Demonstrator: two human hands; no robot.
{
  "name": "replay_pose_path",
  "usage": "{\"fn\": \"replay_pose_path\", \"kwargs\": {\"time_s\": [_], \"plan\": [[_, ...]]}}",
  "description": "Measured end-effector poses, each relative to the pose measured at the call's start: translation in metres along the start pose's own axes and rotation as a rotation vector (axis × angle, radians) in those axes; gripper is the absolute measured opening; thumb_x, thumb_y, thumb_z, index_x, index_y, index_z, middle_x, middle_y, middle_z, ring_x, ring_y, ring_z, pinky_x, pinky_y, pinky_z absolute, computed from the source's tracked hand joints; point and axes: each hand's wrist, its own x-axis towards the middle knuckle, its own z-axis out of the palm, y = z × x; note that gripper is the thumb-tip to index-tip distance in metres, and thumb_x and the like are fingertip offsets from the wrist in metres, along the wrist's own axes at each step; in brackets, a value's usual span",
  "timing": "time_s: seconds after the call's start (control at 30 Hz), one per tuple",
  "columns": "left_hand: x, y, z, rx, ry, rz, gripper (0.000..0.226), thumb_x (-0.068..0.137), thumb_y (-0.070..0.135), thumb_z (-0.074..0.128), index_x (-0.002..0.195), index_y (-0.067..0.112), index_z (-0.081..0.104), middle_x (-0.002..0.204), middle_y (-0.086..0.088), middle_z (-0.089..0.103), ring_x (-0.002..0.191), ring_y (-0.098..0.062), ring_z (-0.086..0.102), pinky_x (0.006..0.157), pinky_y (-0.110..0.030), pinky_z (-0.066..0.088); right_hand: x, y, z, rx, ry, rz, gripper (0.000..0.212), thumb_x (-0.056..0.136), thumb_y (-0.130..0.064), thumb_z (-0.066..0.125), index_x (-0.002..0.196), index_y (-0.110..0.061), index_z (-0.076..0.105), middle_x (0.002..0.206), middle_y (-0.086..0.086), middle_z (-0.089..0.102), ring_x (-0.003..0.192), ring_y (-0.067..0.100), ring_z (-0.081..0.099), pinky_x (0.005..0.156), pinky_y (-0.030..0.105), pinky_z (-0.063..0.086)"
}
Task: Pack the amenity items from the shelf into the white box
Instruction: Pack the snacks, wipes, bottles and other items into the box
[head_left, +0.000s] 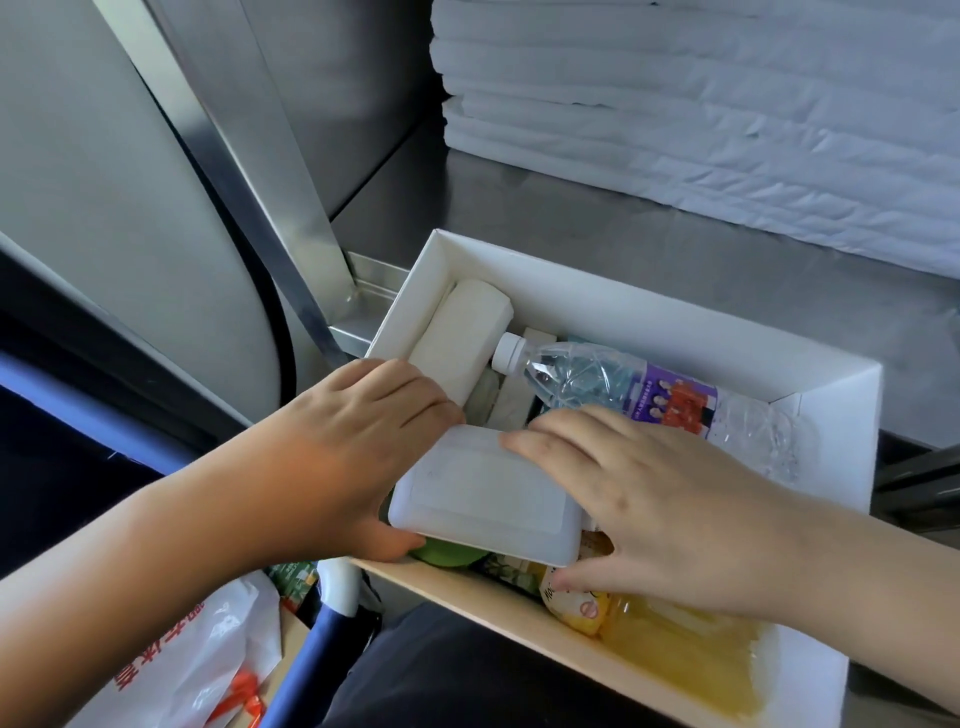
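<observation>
Over the near half of the white box (623, 306), gripping a white plastic container (483, 499) with both hands. Clasping its left end with the left hand (332, 447), fingers curling over the far edge and thumb tucking under the near corner. Laying the right hand (649, 499) across its right end, fingers bending over the far edge, thumb reaching round the near right corner. Holding the container low inside the box, above a green item (447, 551) and beside a yellow juice pouch (675, 629) lying along the near wall; cannot tell whether it is touching them. Deeper inside, lying on its side, a clear water bottle (623, 384) with a purple label, cap pointing left toward a white rolled packet (467, 338) leaning along the left wall. Sitting under it all, a steel shelf (571, 218), with a stack of white folded sheets (727, 104) at the back right. Hanging below at the lower left, a white plastic bag (197, 660) with red print.
</observation>
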Motion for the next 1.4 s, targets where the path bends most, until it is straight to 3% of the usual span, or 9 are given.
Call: {"fn": "replay_pose_path", "kwargs": {"time_s": [0.23, 0.43, 0.77, 0.97, 1.03, 1.1, 1.2, 1.3, 1.4], "plan": [[-0.006, -0.006, -0.003, 0.03, -0.003, -0.024, 0.066, 0.064, 0.052, 0.063, 0.121, 0.02, 0.059, 0.11, 0.006, 0.06, 0.108, -0.02, 0.052, 0.102, -0.031, 0.029, 0.004, 0.0, -0.001, 0.015, -0.003, -0.038, 0.083, 0.07, -0.065, 0.063, 0.135, -0.021, 0.034, 0.116, -0.008, 0.052, 0.098, 0.008, 0.052, 0.076, 0.02, 0.052], [-0.008, -0.008, -0.009, 0.081, -0.068, -0.043, 0.067, 0.059, 0.056, 0.057, 0.114, 0.019, 0.062, 0.104, 0.005, 0.061, 0.106, -0.021, 0.054, 0.1, -0.029, 0.027, 0.001, 0.006, 0.0, 0.147, -0.058, -0.036, 0.077, 0.082, -0.056, 0.057, 0.141, -0.037, 0.011, 0.124, -0.02, 0.032, 0.102, 0.001, 0.045, 0.073, 0.016, 0.044], [-0.008, -0.011, -0.01, 0.018, -0.104, 0.033, 0.084, 0.054, 0.05, 0.076, 0.131, 0.027, 0.052, 0.125, 0.011, 0.057, 0.119, -0.01, 0.051, 0.111, -0.034, 0.013, 0.004, 0.007, 0.003, 0.229, -0.034, -0.078, 0.064, 0.09, -0.052, 0.048, 0.144, -0.037, 0.017, 0.129, -0.02, 0.03, 0.11, 0.0, 0.04, 0.088, 0.019, 0.042], [-0.01, -0.021, -0.009, -0.065, -0.226, 0.05, 0.077, 0.074, 0.055, 0.056, 0.144, 0.041, 0.025, 0.141, 0.025, 0.035, 0.13, 0.01, 0.013, 0.108, -0.018, -0.021, 0.005, 0.005, 0.003, 0.323, -0.068, -0.073, 0.055, 0.092, -0.048, 0.047, 0.141, -0.044, 0.023, 0.121, -0.024, 0.034, 0.101, -0.001, 0.047, 0.085, 0.02, 0.041], [-0.005, -0.019, -0.013, -0.138, -0.15, 0.038, 0.067, 0.079, 0.055, 0.05, 0.141, 0.039, 0.032, 0.14, 0.022, 0.039, 0.129, 0.008, 0.018, 0.11, -0.015, -0.014, 0.006, 0.004, 0.003, 0.329, -0.073, -0.092, 0.053, 0.092, -0.046, 0.047, 0.14, -0.044, 0.025, 0.121, -0.025, 0.034, 0.102, -0.001, 0.047, 0.085, 0.019, 0.04], [0.003, -0.013, -0.016, -0.191, -0.025, -0.009, 0.06, 0.083, 0.052, 0.046, 0.14, 0.035, 0.037, 0.142, 0.013, 0.04, 0.133, -0.002, 0.023, 0.114, -0.02, 0.002, 0.006, 0.004, -0.001, 0.301, -0.083, -0.094, 0.05, 0.093, -0.045, 0.047, 0.14, -0.042, 0.03, 0.125, -0.027, 0.037, 0.105, -0.003, 0.046, 0.087, 0.018, 0.039], [0.02, -0.006, -0.016, -0.123, 0.16, -0.026, 0.059, 0.088, 0.042, 0.044, 0.143, 0.023, 0.037, 0.15, 0.0, 0.032, 0.14, -0.018, 0.022, 0.115, -0.038, 0.017, 0.0, 0.008, -0.007, 0.199, 0.057, -0.045, 0.038, 0.09, -0.04, 0.048, 0.128, -0.033, 0.052, 0.119, -0.019, 0.052, 0.103, -0.003, 0.049, 0.085, 0.018, 0.046], [0.036, -0.01, -0.015, -0.09, 0.2, -0.085, 0.062, 0.093, 0.041, 0.034, 0.149, 0.021, 0.017, 0.157, 0.0, 0.008, 0.144, -0.017, 0.0, 0.117, -0.032, -0.003, -0.013, 0.021, -0.01, 0.054, 0.311, 0.088, 0.033, 0.094, -0.033, 0.05, 0.122, -0.02, 0.059, 0.12, -0.006, 0.057, 0.111, 0.008, 0.048, 0.096, 0.018, 0.033], [0.055, -0.016, -0.013, -0.057, 0.212, -0.092, 0.06, 0.095, 0.042, 0.02, 0.149, 0.021, 0.002, 0.155, 0.004, -0.006, 0.142, -0.013, -0.014, 0.113, -0.023, -0.015, -0.033, 0.039, -0.01, -0.018, 0.413, 0.27, 0.038, 0.092, -0.031, 0.045, 0.125, -0.015, 0.056, 0.125, 0.0, 0.054, 0.116, 0.015, 0.047, 0.101, 0.021, 0.027]]}}
